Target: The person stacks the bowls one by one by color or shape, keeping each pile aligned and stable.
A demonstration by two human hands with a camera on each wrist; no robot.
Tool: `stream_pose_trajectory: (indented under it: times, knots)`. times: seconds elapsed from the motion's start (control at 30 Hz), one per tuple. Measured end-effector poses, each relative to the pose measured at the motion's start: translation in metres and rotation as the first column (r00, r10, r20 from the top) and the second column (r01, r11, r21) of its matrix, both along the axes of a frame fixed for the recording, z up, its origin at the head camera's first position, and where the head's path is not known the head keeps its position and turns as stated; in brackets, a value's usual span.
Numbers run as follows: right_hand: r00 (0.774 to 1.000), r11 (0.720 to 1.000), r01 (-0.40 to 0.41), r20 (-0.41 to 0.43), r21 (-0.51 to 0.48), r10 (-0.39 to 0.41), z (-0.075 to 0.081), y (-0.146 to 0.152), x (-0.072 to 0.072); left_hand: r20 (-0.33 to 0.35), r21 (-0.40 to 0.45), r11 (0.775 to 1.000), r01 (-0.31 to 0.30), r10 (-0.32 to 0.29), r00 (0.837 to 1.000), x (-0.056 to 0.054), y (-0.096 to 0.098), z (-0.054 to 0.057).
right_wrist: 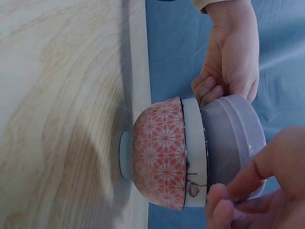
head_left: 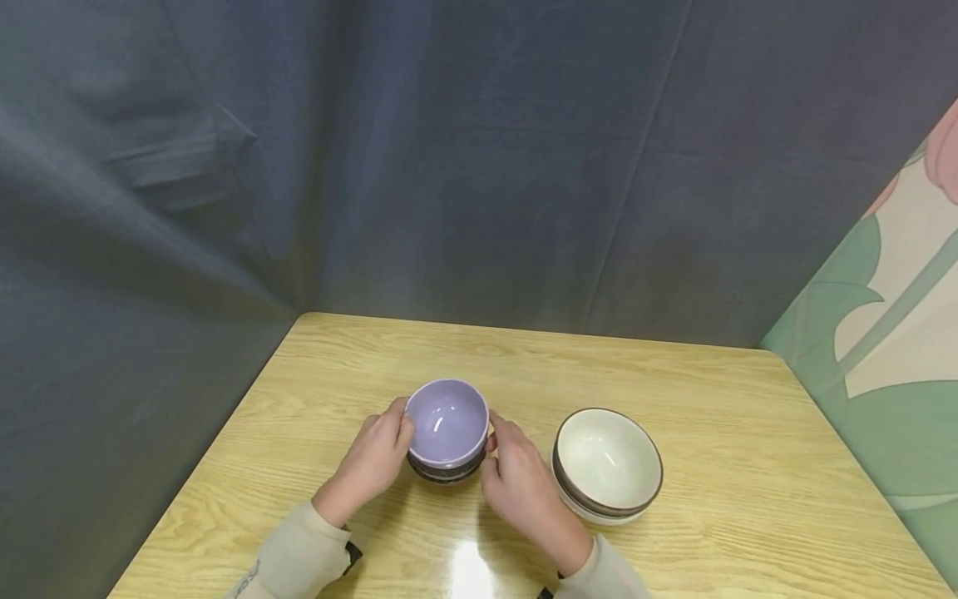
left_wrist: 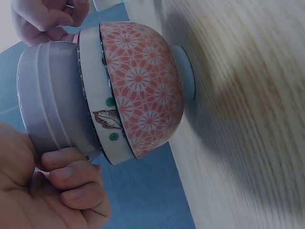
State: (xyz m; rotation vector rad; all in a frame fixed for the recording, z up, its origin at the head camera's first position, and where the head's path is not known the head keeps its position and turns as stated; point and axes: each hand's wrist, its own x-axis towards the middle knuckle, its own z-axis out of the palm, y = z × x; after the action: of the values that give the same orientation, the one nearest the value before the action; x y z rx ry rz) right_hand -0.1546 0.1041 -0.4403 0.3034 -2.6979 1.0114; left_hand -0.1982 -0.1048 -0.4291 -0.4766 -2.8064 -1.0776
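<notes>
A light purple bowl (head_left: 447,420) sits on top of a stack near the middle of the table. My left hand (head_left: 374,449) grips its left side, thumb at the rim and fingers curled under. On the opposite side my right hand (head_left: 520,478) pinches the same bowl. Beneath it, the wrist views show a white bowl (right_wrist: 196,162) with a dark rim and a leaf design. Lowest is a red bowl (left_wrist: 147,86) with white flower patterns and a pale foot at the tabletop. The insides of the two lower bowls are hidden.
To the right of my right hand stands another stack: a cream bowl (head_left: 609,457) with a brown rim, over a whiter bowl (head_left: 599,517). The wooden table (head_left: 748,466) ends at a dark cloth (head_left: 479,183) behind and left. A flower-patterned cloth (head_left: 898,333) hangs at the right.
</notes>
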Motion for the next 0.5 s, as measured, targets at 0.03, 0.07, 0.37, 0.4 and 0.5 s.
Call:
stream_pose_trajectory:
  times: [0.03,0.07,0.37,0.4,0.5]
  knots:
    - [1.000,1.000,0.000,-0.005,0.002,0.000,0.000,0.000,0.000,0.007,0.003,1.000,-0.002,0.002,1.000,0.000,0.000,0.000]
    - [1.000,1.000,0.002,-0.009,0.005,-0.001,-0.001,-0.001,0.000,0.009,0.004,1.000,-0.001,0.001,1.000,0.000,0.000,-0.001]
    - [1.000,1.000,0.003,-0.010,0.019,-0.003,-0.003,-0.001,-0.002,0.006,0.005,1.000,0.004,-0.004,1.000,0.000,0.002,-0.008]
    - [1.000,1.000,0.003,-0.008,0.019,-0.003,-0.003,-0.001,-0.002,0.003,0.004,1.000,0.003,-0.003,1.000,0.000,0.002,-0.009]
    - [1.000,1.000,0.004,-0.006,0.020,-0.004,-0.004,-0.001,-0.002,-0.009,0.001,1.000,0.003,-0.003,1.000,-0.001,0.003,-0.011]
